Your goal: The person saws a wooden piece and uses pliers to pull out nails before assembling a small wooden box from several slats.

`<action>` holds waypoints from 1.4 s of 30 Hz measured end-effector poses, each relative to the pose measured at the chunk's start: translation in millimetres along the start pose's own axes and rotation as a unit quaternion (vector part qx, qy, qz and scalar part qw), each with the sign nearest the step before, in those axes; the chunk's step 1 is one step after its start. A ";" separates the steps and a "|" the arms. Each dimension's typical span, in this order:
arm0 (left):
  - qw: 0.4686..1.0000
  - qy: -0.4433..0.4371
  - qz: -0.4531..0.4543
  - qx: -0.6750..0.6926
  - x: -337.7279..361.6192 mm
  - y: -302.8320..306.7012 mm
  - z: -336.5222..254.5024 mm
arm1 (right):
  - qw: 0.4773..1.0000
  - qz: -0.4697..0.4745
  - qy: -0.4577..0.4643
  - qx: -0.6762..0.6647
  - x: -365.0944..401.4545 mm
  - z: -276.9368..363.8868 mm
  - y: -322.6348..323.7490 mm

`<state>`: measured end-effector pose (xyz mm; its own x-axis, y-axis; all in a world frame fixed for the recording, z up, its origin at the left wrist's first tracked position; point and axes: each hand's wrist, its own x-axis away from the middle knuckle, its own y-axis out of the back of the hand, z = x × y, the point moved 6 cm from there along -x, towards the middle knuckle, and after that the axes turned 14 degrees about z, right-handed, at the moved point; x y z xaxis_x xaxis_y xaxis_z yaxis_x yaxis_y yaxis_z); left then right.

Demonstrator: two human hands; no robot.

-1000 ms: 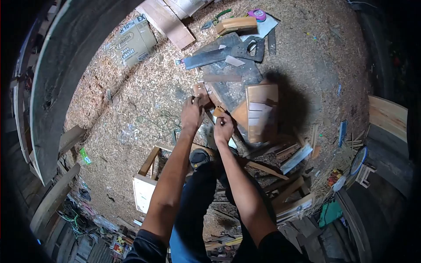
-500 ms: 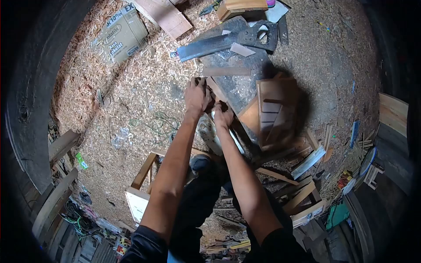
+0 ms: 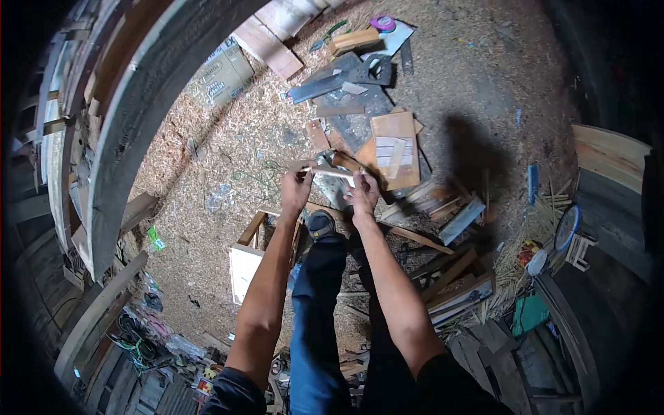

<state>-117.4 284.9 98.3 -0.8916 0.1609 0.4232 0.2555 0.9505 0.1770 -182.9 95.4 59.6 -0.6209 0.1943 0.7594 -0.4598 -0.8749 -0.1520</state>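
Note:
My left hand [image 3: 297, 188] and my right hand [image 3: 362, 194] each grip one end of a thin pale wooden strip [image 3: 330, 173], held level above the ground in front of me. Below the strip lies a dark work board [image 3: 353, 128] with small wood pieces on it. A brown wooden panel [image 3: 395, 149] carrying a few pale slats lies just right of my right hand. A small brown offcut [image 3: 317, 135] rests on the shavings ahead of my left hand.
A handsaw [image 3: 342, 77] lies on the dark board, with a wood block [image 3: 354, 40] and a tape measure [image 3: 384, 23] beyond it. A cardboard box [image 3: 220, 72] sits at upper left. A small wooden frame [image 3: 249, 259] stands by my legs. Scrap slats [image 3: 449, 277] are piled at right. Shavings cover the floor.
Both hands have risen from the dark board and now hold a thin pale strip between them. The camera view has pulled back and up.

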 end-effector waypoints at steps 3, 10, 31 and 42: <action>0.998 0.043 0.041 0.025 18.6 -17.1 -20.1 | 0.999 0.011 0.028 -0.041 15.8 22.6 19.8; 0.981 0.049 0.062 0.176 23.7 -67.2 -84.5 | 0.993 0.018 0.076 -0.089 37.1 97.6 55.6; 0.949 0.185 -0.072 0.244 2.9 -253.7 -160.7 | 0.939 0.215 0.092 0.251 -48.0 289.9 188.9; 0.898 0.224 -0.204 0.318 -10.3 -241.7 -180.8 | 0.838 0.284 0.101 0.455 -42.9 372.2 95.8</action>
<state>-102.4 5.4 211.8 -0.5853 -0.2237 0.7794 -0.4520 0.8880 -0.0845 36.0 -161.8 248.0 -0.7130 -0.3779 0.5907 0.5635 -0.8101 0.1619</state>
